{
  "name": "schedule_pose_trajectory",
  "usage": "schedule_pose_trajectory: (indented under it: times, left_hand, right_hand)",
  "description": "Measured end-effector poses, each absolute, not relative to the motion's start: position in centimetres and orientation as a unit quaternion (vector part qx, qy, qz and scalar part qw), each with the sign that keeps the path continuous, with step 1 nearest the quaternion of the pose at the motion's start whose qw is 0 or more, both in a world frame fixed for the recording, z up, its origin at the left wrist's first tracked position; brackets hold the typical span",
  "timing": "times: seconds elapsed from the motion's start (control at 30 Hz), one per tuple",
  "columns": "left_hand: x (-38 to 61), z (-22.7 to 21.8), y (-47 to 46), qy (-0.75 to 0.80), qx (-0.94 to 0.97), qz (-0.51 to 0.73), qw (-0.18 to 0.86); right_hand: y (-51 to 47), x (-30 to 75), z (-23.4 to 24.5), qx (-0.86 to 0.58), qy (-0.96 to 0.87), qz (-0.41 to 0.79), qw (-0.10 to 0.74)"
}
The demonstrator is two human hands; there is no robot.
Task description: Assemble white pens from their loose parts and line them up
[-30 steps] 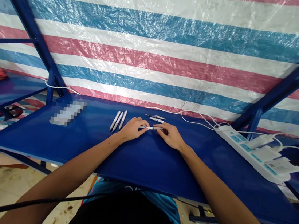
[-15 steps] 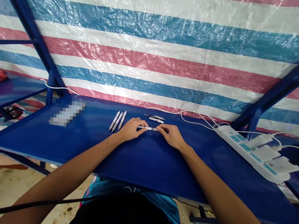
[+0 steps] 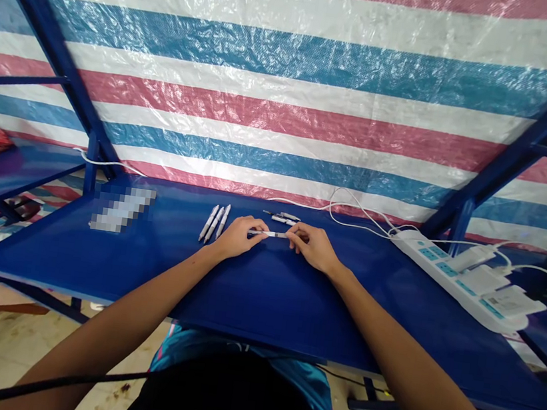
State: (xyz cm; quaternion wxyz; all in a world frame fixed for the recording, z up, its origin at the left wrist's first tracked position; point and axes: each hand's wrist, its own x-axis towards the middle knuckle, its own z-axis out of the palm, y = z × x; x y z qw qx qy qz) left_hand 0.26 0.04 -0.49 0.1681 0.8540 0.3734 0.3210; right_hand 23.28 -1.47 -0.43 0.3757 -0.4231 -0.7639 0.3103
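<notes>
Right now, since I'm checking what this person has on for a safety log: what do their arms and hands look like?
The left hand and right hand are bare, with no gloves, and no sleeves cover the forearms. No watch or band shows. A thin black cable crosses in front of the left forearm. Below, a teal patterned shirt with pink edging shows.
</notes>
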Motion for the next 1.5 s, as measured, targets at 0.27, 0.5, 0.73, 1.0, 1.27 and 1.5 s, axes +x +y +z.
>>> schedule_pose_trajectory:
  times: [0.27,0.5,0.73,1.0,1.27,1.5]
  left_hand:
    - [0.25,-0.48,0.02,0.385,0.847,0.321,0.177]
    - [0.27,-0.51,0.09,0.382,0.847,0.322,0.181]
    - [0.25,-0.55,0.08,0.374,0.848,0.323,0.191]
    - [0.3,-0.49,0.1,0.378,0.845,0.32,0.199]
    - [0.28,-0.47,0.09,0.384,0.84,0.319,0.213]
    - [0.28,-0.45,0.12,0.38,0.841,0.324,0.207]
  right_hand:
    - [-1.33,23.5,-0.64,-0.43,-0.777,0.26,0.379]
    - [-1.34,23.43,-0.64,-0.417,-0.765,0.313,0.377]
    - [-1.3,23.43,-0.58,-0.426,-0.781,0.276,0.363]
    - [-1.16,23.47,-0.79,-0.419,-0.779,0.266,0.384]
    - [-1.28,23.62,-0.45,-0.411,-0.782,0.302,0.359]
    - [-1.41,23.51,-0.19,-0.418,-0.797,0.275,0.339]
